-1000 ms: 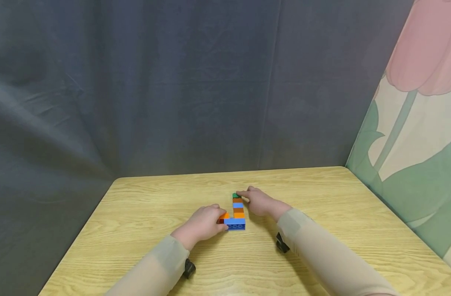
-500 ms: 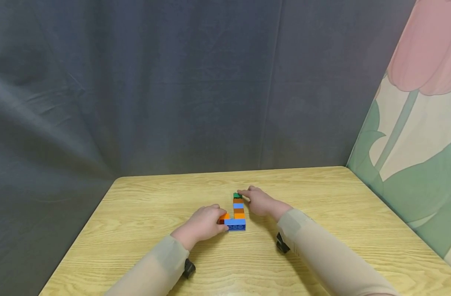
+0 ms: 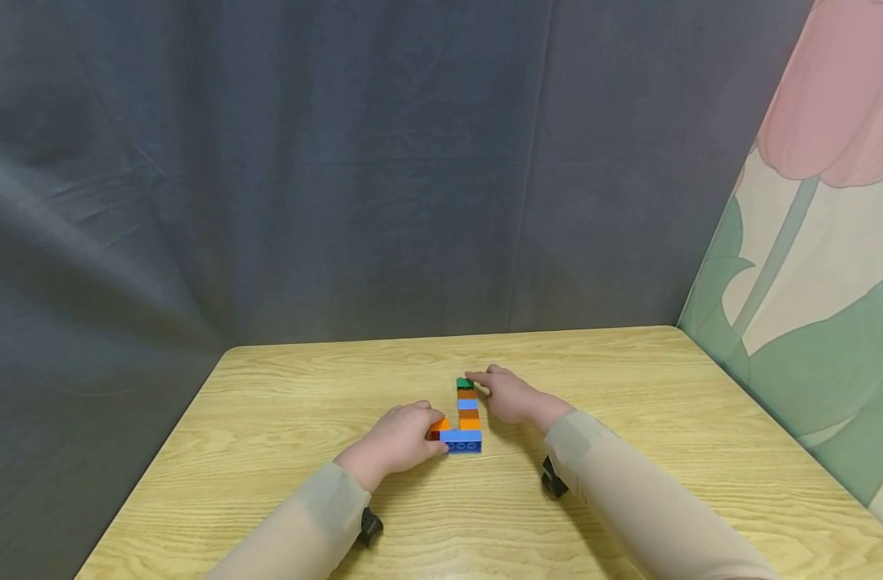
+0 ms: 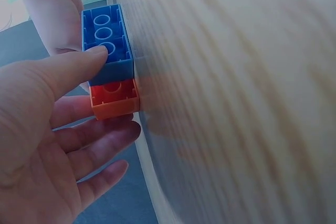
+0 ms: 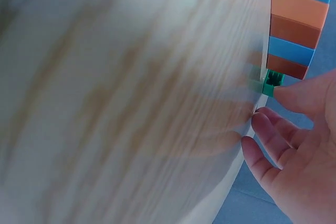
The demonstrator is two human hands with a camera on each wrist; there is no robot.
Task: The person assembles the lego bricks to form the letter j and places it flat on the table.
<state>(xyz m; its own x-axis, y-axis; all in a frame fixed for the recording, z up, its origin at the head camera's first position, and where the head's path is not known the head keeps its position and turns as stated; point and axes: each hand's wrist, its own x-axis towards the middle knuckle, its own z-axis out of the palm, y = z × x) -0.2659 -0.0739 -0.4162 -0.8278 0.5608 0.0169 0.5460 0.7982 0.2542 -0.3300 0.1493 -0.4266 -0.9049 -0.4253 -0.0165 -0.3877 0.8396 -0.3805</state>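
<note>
Joined building bricks lie on their sides on the table in an L-like shape. At the near end, a blue brick [image 3: 460, 441] turns its hollow underside toward me, with an orange brick [image 4: 114, 100] at its left. My left hand [image 3: 398, 435] grips this corner, thumb on the blue brick's underside and fingers behind the orange one. From there a row of orange, brown and blue bricks [image 5: 294, 30] runs away to a small green brick [image 3: 464, 383] at the far end. My right hand [image 3: 510, 395] pinches the green brick, its thumb against it in the right wrist view; the index fingertip is partly hidden.
The wood-grain table [image 3: 267, 451] spreads around the bricks. Behind it hangs a dark grey curtain [image 3: 383, 177], and a wall with a painted tulip [image 3: 826, 105] stands on the right. A small black camera [image 3: 370, 528] sits under the left wrist.
The joined bricks have shifted very slightly to the right. Both hands keep almost the same places and their hold on the two ends.
</note>
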